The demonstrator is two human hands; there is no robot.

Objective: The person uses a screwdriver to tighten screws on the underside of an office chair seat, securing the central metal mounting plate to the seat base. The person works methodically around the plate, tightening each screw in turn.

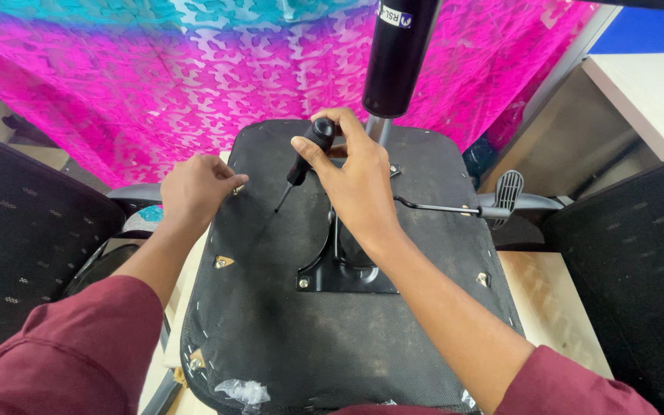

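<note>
We see the screwdriver (307, 157) over the upturned office chair seat (347, 323), tip angled down-left toward a corner bracket; our right hand (359, 184) is closed around its black handle from above, likely to steer the tip, while our left hand (197, 188) rests at the seat's left edge with fingers curled, pinching something too small to tell, probably steadying that corner. The seat underside lies flat on a wooden table (555, 307), gas cylinder (397, 54) sticking up, lever (463, 207) to the right, pink-and-teal patterned cloth (117, 84) behind, black mesh chair backs at both sides.
</note>
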